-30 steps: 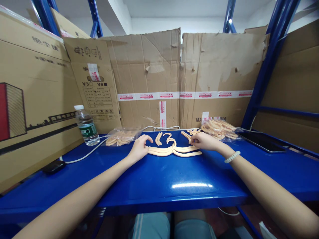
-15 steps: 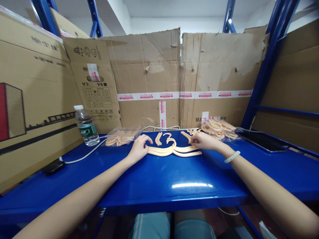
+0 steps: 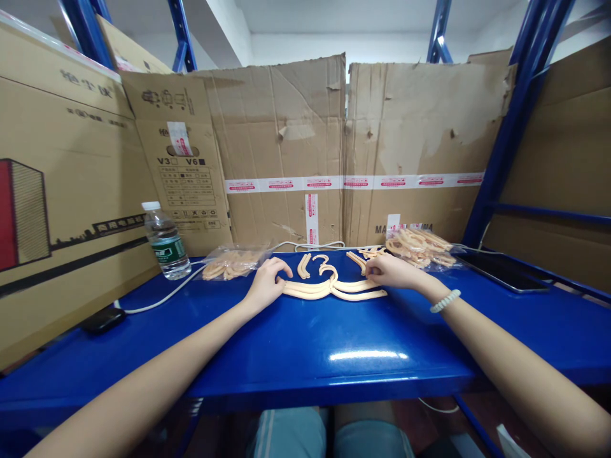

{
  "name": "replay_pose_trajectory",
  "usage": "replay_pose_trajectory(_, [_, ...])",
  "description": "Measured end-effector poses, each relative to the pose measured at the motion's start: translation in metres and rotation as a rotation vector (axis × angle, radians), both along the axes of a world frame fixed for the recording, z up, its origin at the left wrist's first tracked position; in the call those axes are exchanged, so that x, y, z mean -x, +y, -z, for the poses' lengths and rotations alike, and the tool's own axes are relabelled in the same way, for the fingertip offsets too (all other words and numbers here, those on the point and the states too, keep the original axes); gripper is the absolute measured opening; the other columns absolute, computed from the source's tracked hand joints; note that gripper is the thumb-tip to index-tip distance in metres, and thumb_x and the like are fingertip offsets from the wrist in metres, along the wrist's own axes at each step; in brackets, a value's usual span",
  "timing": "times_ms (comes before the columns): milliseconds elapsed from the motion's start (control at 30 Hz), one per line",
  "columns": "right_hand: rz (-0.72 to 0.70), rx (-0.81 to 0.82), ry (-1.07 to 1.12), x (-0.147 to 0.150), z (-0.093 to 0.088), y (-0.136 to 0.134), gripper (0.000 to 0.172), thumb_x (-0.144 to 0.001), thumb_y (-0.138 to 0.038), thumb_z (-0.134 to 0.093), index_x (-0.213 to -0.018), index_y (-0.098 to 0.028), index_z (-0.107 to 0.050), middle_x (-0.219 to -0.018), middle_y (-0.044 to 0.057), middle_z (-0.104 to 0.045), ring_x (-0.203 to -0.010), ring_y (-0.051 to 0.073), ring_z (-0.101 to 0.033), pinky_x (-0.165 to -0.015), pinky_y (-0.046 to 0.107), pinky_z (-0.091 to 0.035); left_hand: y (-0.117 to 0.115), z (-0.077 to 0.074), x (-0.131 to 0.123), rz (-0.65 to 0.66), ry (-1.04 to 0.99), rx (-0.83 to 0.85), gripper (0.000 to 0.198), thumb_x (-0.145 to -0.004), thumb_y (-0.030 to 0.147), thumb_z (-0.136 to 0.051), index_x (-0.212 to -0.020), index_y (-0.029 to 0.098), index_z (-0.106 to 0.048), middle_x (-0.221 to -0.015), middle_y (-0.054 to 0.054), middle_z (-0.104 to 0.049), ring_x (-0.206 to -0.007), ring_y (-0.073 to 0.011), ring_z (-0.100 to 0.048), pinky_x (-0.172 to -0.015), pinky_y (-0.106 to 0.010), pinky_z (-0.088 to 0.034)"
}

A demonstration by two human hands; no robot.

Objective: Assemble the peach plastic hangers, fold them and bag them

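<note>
A cream plastic folding clothes hanger (image 3: 308, 291) lies spread on the blue shelf, its hook (image 3: 328, 271) curving up at the middle. My left hand (image 3: 267, 281) has its fingers curled at the outer end of the hanger's left arms. At the other side, my right hand (image 3: 390, 271) pinches by the end of an upper right arm; its fingertips partly cover that end. One lower right arm (image 3: 360, 296) sticks out free below. Behind the hanger lie a loose hook (image 3: 321, 259), a pair of curved arms (image 3: 304, 266) and more arm pieces (image 3: 356, 261) beside my right fingers.
Clear bags of similar cream pieces sit at left (image 3: 233, 263) and right (image 3: 417, 247). A water bottle (image 3: 166, 245), a white cable (image 3: 157, 306) and a black case (image 3: 102, 320) are at left. A dark tablet-like device (image 3: 506, 272) lies at right. Cardboard (image 3: 281, 140) walls the back.
</note>
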State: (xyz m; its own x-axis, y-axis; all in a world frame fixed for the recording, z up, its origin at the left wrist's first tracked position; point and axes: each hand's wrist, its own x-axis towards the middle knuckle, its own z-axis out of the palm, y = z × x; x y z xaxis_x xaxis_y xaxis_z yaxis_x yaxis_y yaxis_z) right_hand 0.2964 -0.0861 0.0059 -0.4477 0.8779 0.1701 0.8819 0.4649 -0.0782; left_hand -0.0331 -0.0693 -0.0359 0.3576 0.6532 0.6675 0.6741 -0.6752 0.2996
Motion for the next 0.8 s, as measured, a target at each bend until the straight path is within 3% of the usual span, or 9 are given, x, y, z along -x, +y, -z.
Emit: replay_pose_trajectory(800, [0.003,0.015,0.013,-0.0012,0.0016,0.0022,0.021,-0.074,-0.011,-0.053,-0.083,-0.016,-0.071,-0.075,0.004,-0.069,-0.065,0.016,-0.059,-0.057,0.023,-0.038,-0.0017,0.0007,-0.0021,0.056,-0.038,0.005,0.036,-0.056,-0.007,-0.041,-0.073,0.016,-0.063,-0.081,-0.001,-0.058,-0.060,-0.0111,-0.049,-0.053,-0.022,-0.039])
